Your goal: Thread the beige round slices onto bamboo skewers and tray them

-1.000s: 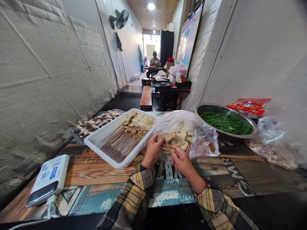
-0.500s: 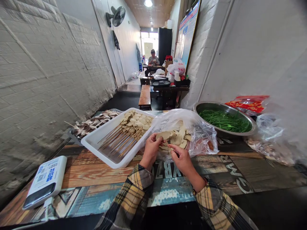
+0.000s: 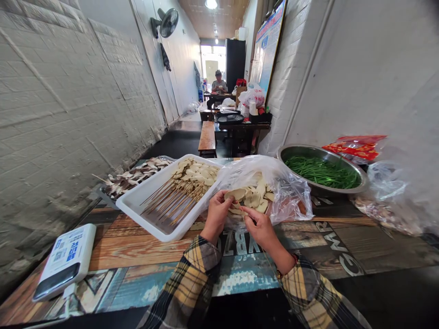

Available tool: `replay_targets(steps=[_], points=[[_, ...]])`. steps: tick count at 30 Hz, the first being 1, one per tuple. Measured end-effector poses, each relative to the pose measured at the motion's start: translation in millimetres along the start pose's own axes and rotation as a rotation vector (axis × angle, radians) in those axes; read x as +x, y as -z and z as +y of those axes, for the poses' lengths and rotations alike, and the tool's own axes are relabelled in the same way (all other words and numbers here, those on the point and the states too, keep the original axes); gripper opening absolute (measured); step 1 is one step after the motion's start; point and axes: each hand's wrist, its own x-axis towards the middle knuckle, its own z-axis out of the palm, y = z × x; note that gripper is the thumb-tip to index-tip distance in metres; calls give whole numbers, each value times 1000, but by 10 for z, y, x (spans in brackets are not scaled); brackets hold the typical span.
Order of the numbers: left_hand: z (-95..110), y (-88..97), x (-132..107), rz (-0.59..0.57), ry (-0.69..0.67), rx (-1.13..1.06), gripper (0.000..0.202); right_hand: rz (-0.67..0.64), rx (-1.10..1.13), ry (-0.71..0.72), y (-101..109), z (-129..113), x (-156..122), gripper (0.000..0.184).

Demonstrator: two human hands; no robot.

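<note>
**Head view: close pinch work over a wood-patterned table [image 3: 144,249]**

The table spreads across the lower half of the frame. Left of centre sits a white tray [image 3: 137,215] of loaded skewers [image 3: 174,199], their bare ends toward the lower left. Toward the right, a metal bowl [image 3: 322,188] holds green stems [image 3: 322,172]; between the two, at centre, a clear plastic bag [image 3: 247,165] lies around a heap of pale pieces [image 3: 257,200].

Just below the frame's centre, the left hand [image 3: 218,214] has its thumb and fingers closed on a pale slice [image 3: 235,194]. The slice reaches rightward past those fingertips, its long axis roughly left to right. Slightly lower and right, the right hand [image 3: 259,225] pinches a thin stick [image 3: 240,207], which slants from upper left to lower right between both sets of fingertips. Whether it pierces the slice is too small to tell.
</note>
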Motion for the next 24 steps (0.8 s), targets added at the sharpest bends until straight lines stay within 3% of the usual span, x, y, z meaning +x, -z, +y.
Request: replay_targets(steps=[8, 24], points=[[39, 10, -8, -40, -34, 93, 20, 2, 6, 19, -1, 3, 37, 36], [53, -4, -5, -41, -13, 80, 18, 29, 46, 34, -6, 2, 24, 34]])
